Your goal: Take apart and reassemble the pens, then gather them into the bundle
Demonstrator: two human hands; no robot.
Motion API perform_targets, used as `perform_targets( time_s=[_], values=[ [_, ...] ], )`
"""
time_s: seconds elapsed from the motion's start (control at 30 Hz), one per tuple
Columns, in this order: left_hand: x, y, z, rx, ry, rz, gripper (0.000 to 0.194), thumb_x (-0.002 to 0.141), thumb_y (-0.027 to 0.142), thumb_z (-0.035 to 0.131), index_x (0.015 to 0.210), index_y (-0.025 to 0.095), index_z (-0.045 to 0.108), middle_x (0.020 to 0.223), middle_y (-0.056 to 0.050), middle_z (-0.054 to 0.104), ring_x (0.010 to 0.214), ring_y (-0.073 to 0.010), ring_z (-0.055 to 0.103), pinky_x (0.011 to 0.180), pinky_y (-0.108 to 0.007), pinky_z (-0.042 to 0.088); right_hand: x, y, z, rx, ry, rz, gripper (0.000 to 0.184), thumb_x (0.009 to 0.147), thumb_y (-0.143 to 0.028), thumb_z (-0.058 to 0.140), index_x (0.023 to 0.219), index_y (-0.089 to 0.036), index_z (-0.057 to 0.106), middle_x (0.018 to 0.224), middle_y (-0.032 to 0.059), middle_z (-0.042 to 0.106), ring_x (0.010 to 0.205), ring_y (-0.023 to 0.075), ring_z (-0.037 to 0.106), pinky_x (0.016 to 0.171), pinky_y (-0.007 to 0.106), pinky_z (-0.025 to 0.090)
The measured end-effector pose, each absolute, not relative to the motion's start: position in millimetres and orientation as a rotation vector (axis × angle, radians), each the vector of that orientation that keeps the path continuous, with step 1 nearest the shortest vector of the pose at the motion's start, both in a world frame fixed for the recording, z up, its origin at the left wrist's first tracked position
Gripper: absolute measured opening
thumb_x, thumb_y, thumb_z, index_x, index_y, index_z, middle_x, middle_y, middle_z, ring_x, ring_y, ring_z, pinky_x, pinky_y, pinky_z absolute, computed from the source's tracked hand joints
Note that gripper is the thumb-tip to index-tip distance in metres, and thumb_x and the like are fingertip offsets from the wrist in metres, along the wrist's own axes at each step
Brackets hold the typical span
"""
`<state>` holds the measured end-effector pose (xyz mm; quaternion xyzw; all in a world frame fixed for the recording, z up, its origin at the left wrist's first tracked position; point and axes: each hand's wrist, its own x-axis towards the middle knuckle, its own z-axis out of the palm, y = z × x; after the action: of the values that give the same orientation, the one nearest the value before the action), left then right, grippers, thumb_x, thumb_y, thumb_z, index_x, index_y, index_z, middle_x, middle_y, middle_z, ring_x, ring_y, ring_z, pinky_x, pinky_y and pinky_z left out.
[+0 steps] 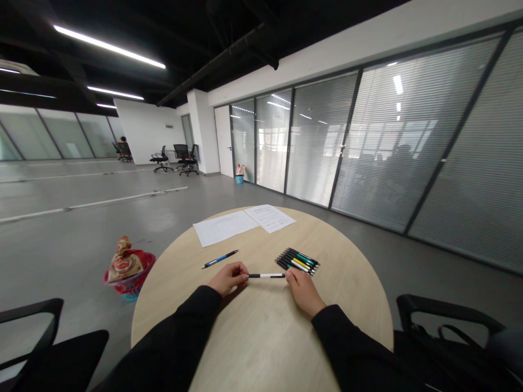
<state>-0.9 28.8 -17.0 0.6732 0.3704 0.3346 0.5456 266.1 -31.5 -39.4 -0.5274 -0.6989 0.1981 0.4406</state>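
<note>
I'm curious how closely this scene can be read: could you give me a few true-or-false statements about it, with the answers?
1. The left hand and right hand hold a black-and-white pen between them. True.
2. The blue pen lies in the right hand. False: it lies on the table, near the left hand.
3. The table is square. False: it is round, of light wood.
4. A bunch of pens lies just beyond the right hand. True.
5. The red basket stands on the table. False: it stands on the floor beside the table.

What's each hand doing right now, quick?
Left hand: closed, pinching one end of the black-and-white pen.
Right hand: closed, holding the pen's other end.
</note>
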Motion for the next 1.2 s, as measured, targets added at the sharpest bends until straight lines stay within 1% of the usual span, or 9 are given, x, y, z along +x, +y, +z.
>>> perform_targets(
  time_s=[0.27,0.5,0.87,1.2],
  values=[
    [-0.7,28.9,-16.8,1.59,0.877,0.792,0.041,0.065,0.047,0.079,0.073,0.013,0.058,0.057,0.002,0.059,0.052,-0.0103,0.052,0.053,-0.023,0.035,265.6,-31.2,-40.2,-1.303,-1.737,0.464,0.039,0.097,-0.039,0.035,0.065,-0.019,0.046,0.061,-0.0022,0.049,0.06,0.0134,0.044,0.057,0.026,0.025],
    [-1.1,27.8,-15.8,1.605,0.882,0.795,0.04,0.065,0.047,0.079,0.072,0.014,0.058,0.058,0.002,0.059,0.053,-0.0105,0.052,0.055,-0.024,0.036,266.0,-31.7,-39.4,-1.309,-1.745,0.471,0.04,0.097,-0.039,0.035,0.064,-0.019,0.046,0.061,-0.0013,0.051,0.06,0.014,0.045,0.057,0.026,0.025],
    [-1.9,27.7,-15.7,1.625,0.898,0.791,0.038,0.066,0.046,0.079,0.072,0.014,0.058,0.059,0.002,0.058,0.055,-0.011,0.052,0.055,-0.024,0.037,265.7,-31.3,-41.1,-1.338,-1.744,0.476,0.042,0.097,-0.04,0.034,0.063,-0.019,0.046,0.059,-0.0019,0.05,0.058,0.0134,0.045,0.057,0.027,0.025],
    [-1.7,25.6,-13.2,1.644,0.908,0.776,0.037,0.067,0.046,0.077,0.072,0.015,0.058,0.061,0.001,0.06,0.056,-0.0117,0.053,0.055,-0.024,0.037,265.5,-30.7,-41.6,-1.331,-1.746,0.463,0.042,0.097,-0.041,0.034,0.063,-0.019,0.046,0.059,-0.0015,0.05,0.058,0.0134,0.045,0.056,0.026,0.024]
  ],
)
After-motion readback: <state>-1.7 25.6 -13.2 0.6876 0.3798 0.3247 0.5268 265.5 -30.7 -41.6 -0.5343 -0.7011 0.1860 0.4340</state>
